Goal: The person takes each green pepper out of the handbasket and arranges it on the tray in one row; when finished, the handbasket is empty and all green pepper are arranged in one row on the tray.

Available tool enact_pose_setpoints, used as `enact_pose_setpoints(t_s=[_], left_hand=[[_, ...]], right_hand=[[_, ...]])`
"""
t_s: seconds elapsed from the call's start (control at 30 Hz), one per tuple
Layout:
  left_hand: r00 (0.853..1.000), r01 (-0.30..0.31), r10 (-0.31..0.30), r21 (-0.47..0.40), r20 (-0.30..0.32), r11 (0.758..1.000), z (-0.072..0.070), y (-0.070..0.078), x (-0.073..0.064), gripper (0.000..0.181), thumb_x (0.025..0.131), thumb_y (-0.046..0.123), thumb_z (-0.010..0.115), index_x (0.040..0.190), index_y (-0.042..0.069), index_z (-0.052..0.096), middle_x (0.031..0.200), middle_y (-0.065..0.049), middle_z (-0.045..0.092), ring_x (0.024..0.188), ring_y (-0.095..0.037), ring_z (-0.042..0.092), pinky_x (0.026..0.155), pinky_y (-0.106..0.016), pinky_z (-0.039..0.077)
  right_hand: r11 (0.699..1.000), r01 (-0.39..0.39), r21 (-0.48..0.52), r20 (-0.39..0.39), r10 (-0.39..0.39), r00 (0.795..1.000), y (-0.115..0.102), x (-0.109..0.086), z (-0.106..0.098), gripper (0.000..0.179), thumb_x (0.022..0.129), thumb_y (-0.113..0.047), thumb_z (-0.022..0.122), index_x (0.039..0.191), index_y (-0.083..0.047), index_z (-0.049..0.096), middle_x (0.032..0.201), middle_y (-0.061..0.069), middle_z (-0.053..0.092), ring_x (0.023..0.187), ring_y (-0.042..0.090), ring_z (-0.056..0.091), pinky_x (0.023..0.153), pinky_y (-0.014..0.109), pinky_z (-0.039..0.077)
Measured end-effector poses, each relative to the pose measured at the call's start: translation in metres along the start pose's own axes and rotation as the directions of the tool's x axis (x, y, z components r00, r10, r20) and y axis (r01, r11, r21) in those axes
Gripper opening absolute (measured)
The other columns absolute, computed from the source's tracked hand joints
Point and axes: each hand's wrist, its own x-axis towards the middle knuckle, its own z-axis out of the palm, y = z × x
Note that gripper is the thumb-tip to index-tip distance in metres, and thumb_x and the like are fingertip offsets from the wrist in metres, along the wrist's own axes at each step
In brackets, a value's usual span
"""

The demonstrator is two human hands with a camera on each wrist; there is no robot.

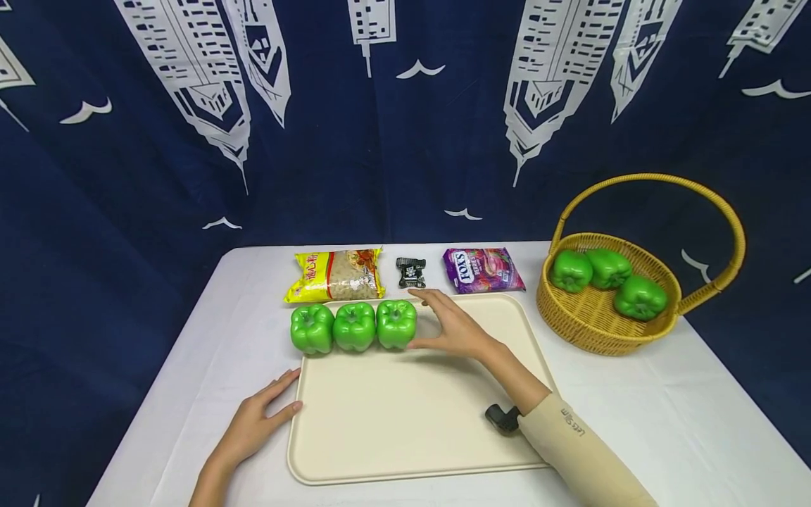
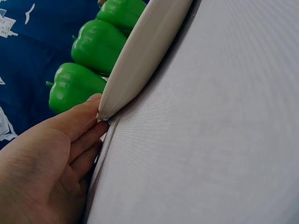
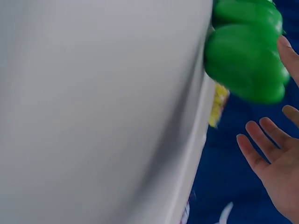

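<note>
- A navy backdrop (image 1: 405,155) printed with white, upside-down buildings and birds hangs behind a white-covered table (image 1: 633,415) filling the lower frame.
- A cream tray (image 1: 405,422) lies at lower center, with 3 green peppers (image 1: 355,327) side by side along its upper left edge, the leftmost at the corner.
- A person's right hand (image 1: 453,329), near mid-frame, spreads thumb and fingers wide beside the rightmost of the 3, gripping nothing; whether the thumb touches that pepper cannot be told.
- The left hand (image 1: 253,421), at lower left, is nearly flat with fingers extended, its fingertips against the tray's left rim; it grasps nothing.
- A beige sleeve (image 1: 579,451) covers the right forearm at lower right, a small black object (image 1: 503,418) just beside its cuff.
- Above the tray, from left to right, lie a yellow bag (image 1: 336,276), a small black packet (image 1: 411,272) and a purple bag (image 1: 484,270) marked "FOX'S."
- At right, a wicker basket (image 1: 570,324) with a tall handle holds 3 more green peppers (image 1: 640,297).
</note>
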Motion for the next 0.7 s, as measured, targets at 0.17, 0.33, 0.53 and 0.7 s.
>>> enact_pose_setpoints(t_s=[0.17, 0.33, 0.53, 0.7], left_hand=[[1.0, -0.009, 0.009, 0.001, -0.001, 1.0, 0.0, 0.001, 0.001, 0.056, 0.086, 0.037, 0.064, 0.136, 0.017, 0.048, 0.138, -0.015, 0.042, 0.126, -0.044, 0.035, 0.101, -0.059, 0.027], [1.0, 0.006, -0.006, -0.016, -0.001, 1.0, 0.001, -0.001, 0.001, 0.057, 0.085, 0.039, 0.064, 0.135, 0.018, 0.049, 0.139, -0.015, 0.042, 0.127, -0.044, 0.033, 0.102, -0.06, 0.026], [1.0, 0.011, -0.011, -0.016, -0.002, 1.0, 0.002, -0.006, 0.0, 0.057, 0.085, 0.04, 0.065, 0.136, 0.02, 0.049, 0.139, -0.012, 0.042, 0.127, -0.041, 0.034, 0.103, -0.058, 0.026], [1.0, 0.016, -0.016, -0.012, -0.002, 1.0, 0.002, -0.004, 0.001, 0.057, 0.084, 0.04, 0.065, 0.135, 0.019, 0.049, 0.139, -0.012, 0.042, 0.128, -0.039, 0.035, 0.103, -0.058, 0.026]], right_hand=[[0.997, -0.075, -0.015, -0.081, 0.073, 0.994, 0.017, -0.026, -0.039, 0.089, 0.07, -0.05, 0.076, 0.142, -0.017, 0.035, 0.137, 0.005, 0.041, 0.118, 0.028, 0.045, 0.095, 0.049, 0.041], [0.989, -0.128, -0.073, -0.211, 0.11, 0.971, 0.046, -0.064, -0.086, 0.083, 0.07, -0.032, 0.081, 0.138, -0.008, 0.04, 0.134, 0.015, 0.042, 0.118, 0.034, 0.043, 0.093, 0.052, 0.041], [0.952, -0.256, -0.166, -0.315, 0.195, 0.929, 0.083, -0.112, -0.138, 0.08, 0.069, -0.021, 0.083, 0.135, -0.003, 0.041, 0.131, 0.022, 0.041, 0.119, 0.043, 0.036, 0.091, 0.063, 0.035], [0.9, -0.366, -0.235, -0.359, 0.269, 0.894, 0.114, -0.142, -0.171, 0.086, 0.069, -0.025, 0.082, 0.139, -0.003, 0.036, 0.131, 0.03, 0.036, 0.118, 0.052, 0.031, 0.093, 0.069, 0.025]])
